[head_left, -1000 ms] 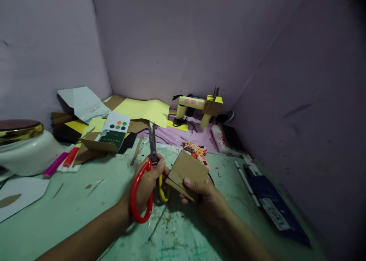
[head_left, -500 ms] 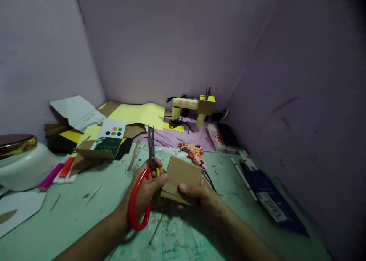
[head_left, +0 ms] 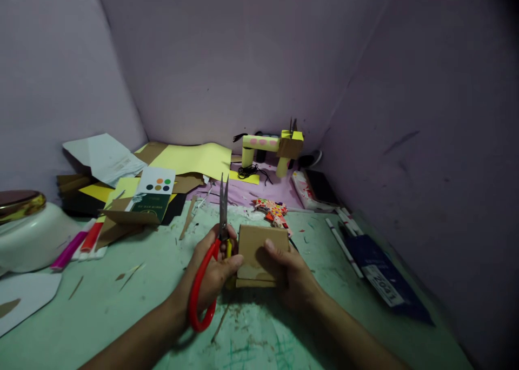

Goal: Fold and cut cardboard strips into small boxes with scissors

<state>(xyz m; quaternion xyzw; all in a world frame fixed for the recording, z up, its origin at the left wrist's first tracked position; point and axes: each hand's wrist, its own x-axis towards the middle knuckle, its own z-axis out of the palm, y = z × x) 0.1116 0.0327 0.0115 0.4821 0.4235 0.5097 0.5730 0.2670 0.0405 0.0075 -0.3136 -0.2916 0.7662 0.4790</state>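
Observation:
Red-handled scissors (head_left: pixel 196 299) rest in my left hand (head_left: pixel 211 275), blades pointing away from me and slightly apart. A yellow item (head_left: pixel 230 251), partly hidden, shows by the fingers of that same hand. The left thumb reaches the left edge of a folded, roughly square piece of brown cardboard (head_left: pixel 259 256). My right hand (head_left: pixel 294 275) grips this cardboard from the right, thumb on its upper face; the fingers beneath are hidden. Beyond the cardboard lies a patterned, multicoloured piece (head_left: pixel 273 210).
A yellow paper animal figure (head_left: pixel 261 143) stands at the back. Yellow paper (head_left: pixel 194 159), a green booklet (head_left: pixel 152 207) and markers (head_left: pixel 68 251) lie left, near a white container (head_left: pixel 36 240). A phone (head_left: pixel 320 186) and a blue packet (head_left: pixel 389 278) lie right.
The cardboard has turned to lie more squarely, and my right thumb has moved up its face. The scissors have shifted slightly right and turned with my left hand. The view has shifted a little.

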